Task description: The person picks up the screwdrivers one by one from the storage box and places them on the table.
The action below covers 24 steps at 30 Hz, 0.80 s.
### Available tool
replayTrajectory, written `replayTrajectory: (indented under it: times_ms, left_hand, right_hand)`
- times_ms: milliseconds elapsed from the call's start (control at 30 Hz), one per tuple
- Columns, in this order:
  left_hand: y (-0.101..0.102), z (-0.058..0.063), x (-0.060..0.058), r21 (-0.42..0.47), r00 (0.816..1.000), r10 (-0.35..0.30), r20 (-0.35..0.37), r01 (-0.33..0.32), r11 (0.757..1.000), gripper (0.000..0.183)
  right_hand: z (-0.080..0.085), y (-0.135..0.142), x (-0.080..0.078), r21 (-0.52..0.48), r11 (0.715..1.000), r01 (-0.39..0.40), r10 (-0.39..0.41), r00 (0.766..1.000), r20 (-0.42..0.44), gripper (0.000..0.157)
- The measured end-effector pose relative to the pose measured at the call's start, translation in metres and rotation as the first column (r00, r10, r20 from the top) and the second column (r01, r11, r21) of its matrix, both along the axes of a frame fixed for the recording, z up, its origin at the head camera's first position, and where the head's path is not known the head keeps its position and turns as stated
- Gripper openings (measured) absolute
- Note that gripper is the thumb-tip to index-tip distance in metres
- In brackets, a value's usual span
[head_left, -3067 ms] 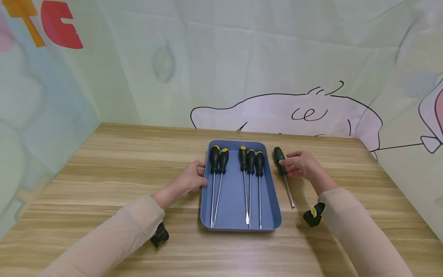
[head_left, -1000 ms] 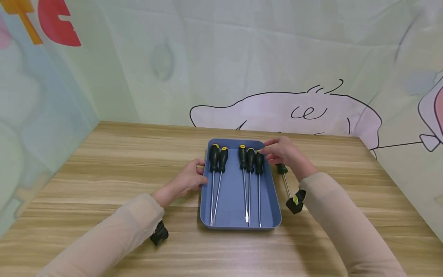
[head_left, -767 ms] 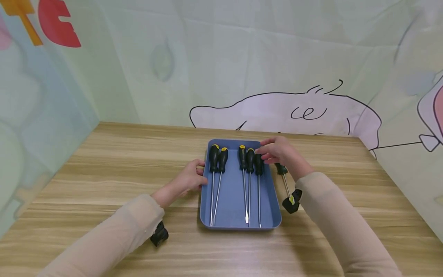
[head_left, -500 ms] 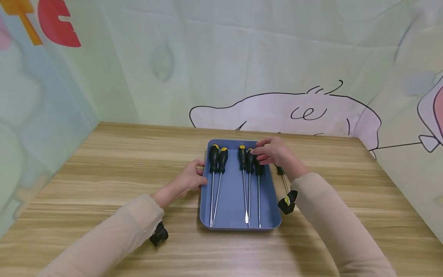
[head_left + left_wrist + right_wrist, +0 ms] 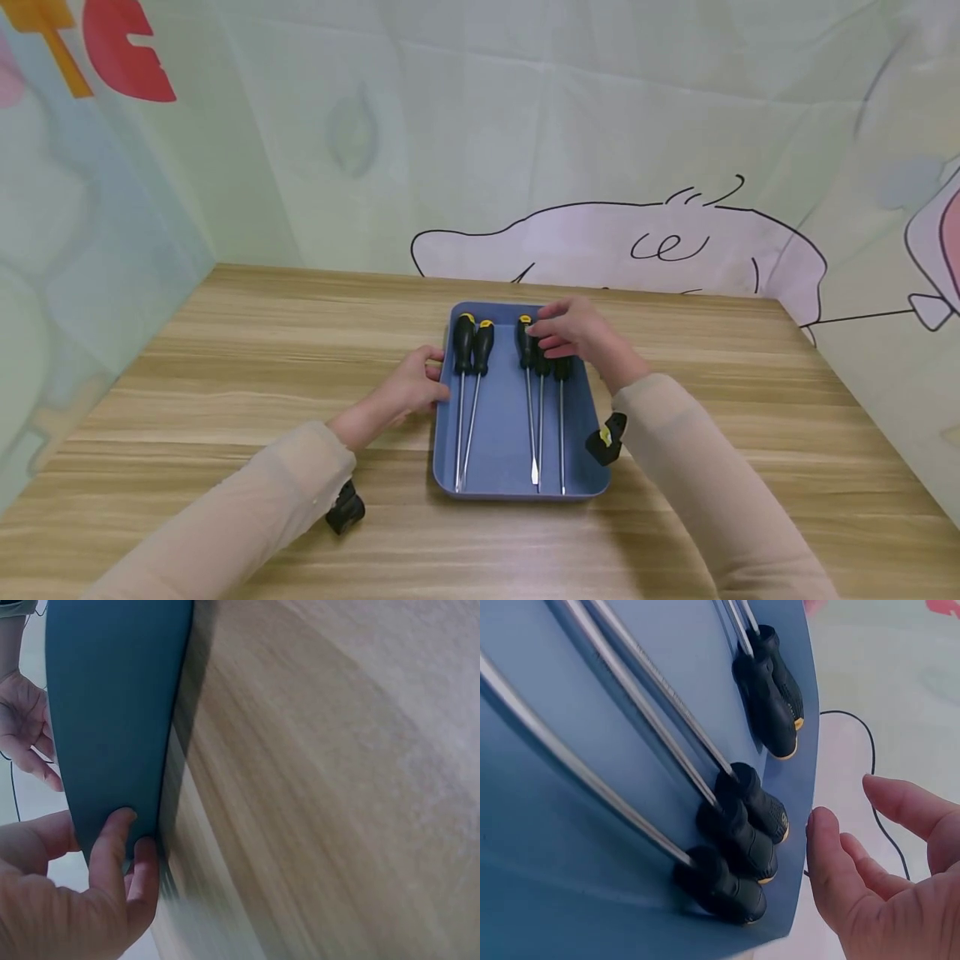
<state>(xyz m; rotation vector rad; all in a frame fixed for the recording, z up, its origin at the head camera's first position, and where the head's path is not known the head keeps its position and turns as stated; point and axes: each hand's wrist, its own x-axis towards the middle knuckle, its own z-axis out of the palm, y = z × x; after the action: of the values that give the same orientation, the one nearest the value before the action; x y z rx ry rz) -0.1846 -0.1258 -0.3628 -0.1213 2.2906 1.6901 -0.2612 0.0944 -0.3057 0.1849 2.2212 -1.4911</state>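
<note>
A blue tray (image 5: 498,454) lies on the table with black-handled, yellow-capped screwdrivers inside. Two screwdrivers (image 5: 464,343) lie along its left side and three screwdrivers (image 5: 739,844) along its right, handles away from me. My left hand (image 5: 408,385) holds the tray's left wall, fingertips against the outside and thumb at the rim, as the left wrist view shows best. Over the right-hand handles hovers my right hand (image 5: 577,333), fingers spread and holding nothing. It partly hides the middle and right handles in the head view. The screwdriver that lay right of the tray is hidden behind my right arm.
The wood-grain table (image 5: 262,367) runs back to a printed cloth backdrop (image 5: 465,150) that also closes in both sides. A black wrist camera (image 5: 606,440) hangs under my right wrist by the tray's right wall, and another (image 5: 345,508) under my left.
My right hand has left the loose screwdriver beside the tray and moved leftward over the right-hand handles, passing them one after another. The left hand, tray and screwdrivers in it stay put.
</note>
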Motion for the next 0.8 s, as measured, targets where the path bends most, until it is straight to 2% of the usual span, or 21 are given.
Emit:
replayTrajectory:
  times_ms: [600,800]
  left_hand:
    - [0.001,0.002,0.001,0.007,1.000,-0.005,0.007,0.005,1.000,0.059]
    - [0.001,0.002,0.001,-0.005,1.000,-0.004,0.012,0.005,1.000,0.059]
  right_hand:
    - [-0.011,-0.020,0.003,-0.067,0.998,-0.005,0.005,1.000,0.003,0.048]
    - [-0.016,-0.027,0.004,-0.087,0.996,-0.003,0.006,1.000,0.031,0.049]
